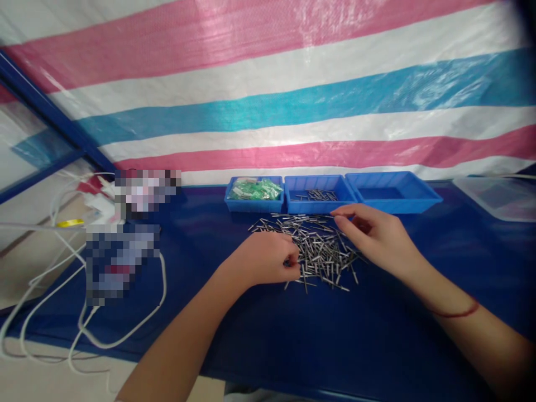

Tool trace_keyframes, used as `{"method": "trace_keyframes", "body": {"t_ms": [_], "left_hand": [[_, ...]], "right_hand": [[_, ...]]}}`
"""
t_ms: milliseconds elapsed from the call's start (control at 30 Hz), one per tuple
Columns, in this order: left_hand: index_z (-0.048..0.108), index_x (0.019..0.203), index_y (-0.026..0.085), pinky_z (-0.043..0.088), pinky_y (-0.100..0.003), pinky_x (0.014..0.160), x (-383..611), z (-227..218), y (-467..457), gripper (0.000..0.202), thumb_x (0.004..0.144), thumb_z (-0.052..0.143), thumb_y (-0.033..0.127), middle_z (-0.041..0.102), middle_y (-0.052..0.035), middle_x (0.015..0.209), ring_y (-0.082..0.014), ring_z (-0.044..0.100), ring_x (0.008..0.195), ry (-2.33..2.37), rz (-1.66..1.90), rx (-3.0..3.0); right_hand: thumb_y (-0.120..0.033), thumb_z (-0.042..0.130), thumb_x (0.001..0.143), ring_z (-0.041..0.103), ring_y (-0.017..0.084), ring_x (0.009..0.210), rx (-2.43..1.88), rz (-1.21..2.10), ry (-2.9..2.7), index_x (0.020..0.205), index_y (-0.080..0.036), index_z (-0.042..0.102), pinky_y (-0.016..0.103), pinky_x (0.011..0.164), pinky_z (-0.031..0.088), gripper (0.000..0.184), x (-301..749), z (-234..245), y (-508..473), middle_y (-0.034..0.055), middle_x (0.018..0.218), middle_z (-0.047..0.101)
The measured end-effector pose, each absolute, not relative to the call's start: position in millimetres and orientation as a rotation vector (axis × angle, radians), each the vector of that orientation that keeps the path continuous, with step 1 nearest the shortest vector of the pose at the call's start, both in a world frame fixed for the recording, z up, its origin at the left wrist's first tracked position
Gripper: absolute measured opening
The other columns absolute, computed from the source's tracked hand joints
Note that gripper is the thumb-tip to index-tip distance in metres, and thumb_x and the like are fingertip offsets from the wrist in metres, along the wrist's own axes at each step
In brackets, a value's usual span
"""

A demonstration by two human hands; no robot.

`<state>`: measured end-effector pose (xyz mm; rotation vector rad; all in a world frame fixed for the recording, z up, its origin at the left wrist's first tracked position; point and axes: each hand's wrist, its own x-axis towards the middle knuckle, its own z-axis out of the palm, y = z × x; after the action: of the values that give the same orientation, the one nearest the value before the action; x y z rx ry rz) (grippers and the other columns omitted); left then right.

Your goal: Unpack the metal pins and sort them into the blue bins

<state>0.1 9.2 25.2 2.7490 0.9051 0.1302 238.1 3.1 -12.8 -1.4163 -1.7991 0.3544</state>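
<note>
**Bracketing loose metal pins (324, 258) from two sides**

Wears a thin red cord bracelet (457, 314) on the right wrist. Leans over a dark blue tabletop (314, 340), probably favoured as a flat surface for spreading small pieces. Has white cables (164, 279) off to the left, apparently out of the way.

Sets the left hand (266, 258) against the heap's left side, with fingers curled inward, perhaps as a fence against scattering; cannot tell whether clenched around any pins. Poises the right hand (374, 231) at the far right edge, with thumb and forefinger nearly meeting beside a pin, in a pinch suited to such slender stock; cannot tell whether gripping it.

Faces, just past the heap, three blue bins side by side, likely for short reach: left bin (254, 206) with green plastic packets (255, 190), middle bin (316, 208) with more pins (321, 195), seemingly walled off from the heap, and right bin (400, 207). Ends at a striped plastic sheet (259, 123), presumably a screen.
</note>
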Motion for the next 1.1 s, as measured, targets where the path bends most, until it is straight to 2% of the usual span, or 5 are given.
{"method": "trace_keyframes", "body": {"t_ms": [167,433,600,800,1100], "left_hand": [[0.071,0.071,0.018,0.042,-0.026,0.058,2,25,8,0.014,0.080,0.061,0.022,0.065,-0.0021,0.072,-0.0168,0.063,0.067,0.945,0.009,2.862],[0.070,0.081,0.016,0.048,-0.029,0.064,8,20,5,0.016,0.085,0.063,0.030,0.067,-0.0055,0.084,-0.0205,0.066,0.075,1.044,-0.025,2.899],[0.069,0.084,0.015,0.051,-0.031,0.066,13,21,3,0.028,0.094,0.049,0.030,0.069,-0.0078,0.088,-0.0229,0.068,0.080,1.170,-0.111,2.848],[0.069,0.088,0.016,0.054,-0.032,0.070,14,20,0,0.021,0.090,0.053,0.031,0.068,-0.0068,0.093,-0.0228,0.068,0.084,1.180,-0.144,2.835],[0.064,0.090,0.013,0.056,-0.035,0.069,19,14,-6,0.020,0.093,0.045,0.018,0.066,-0.0087,0.092,-0.0247,0.067,0.085,1.280,-0.187,2.832]], "right_hand": [[-0.038,0.056,0.088,0.058,0.015,0.056,-1.430,0.389,-1.828,0.095,-0.020,0.068,0.028,0.051,0.045,0.023,234,-14,1,0.0052,0.081,0.070],[-0.035,0.055,0.088,0.059,0.015,0.060,-1.380,0.395,-1.911,0.094,-0.020,0.068,0.028,0.055,0.046,0.020,230,-15,-1,0.0046,0.085,0.070],[-0.032,0.054,0.089,0.061,0.016,0.064,-1.356,0.392,-1.967,0.093,-0.020,0.067,0.028,0.055,0.046,0.019,227,-14,-3,0.0050,0.088,0.071],[-0.029,0.053,0.090,0.061,0.015,0.069,-1.327,0.396,-2.034,0.094,-0.019,0.067,0.027,0.059,0.045,0.017,225,-13,-3,0.0052,0.092,0.070],[-0.029,0.052,0.091,0.059,0.015,0.067,-1.290,0.418,-2.076,0.091,-0.020,0.066,0.027,0.058,0.044,0.016,222,-12,-6,0.0039,0.088,0.069]]}}
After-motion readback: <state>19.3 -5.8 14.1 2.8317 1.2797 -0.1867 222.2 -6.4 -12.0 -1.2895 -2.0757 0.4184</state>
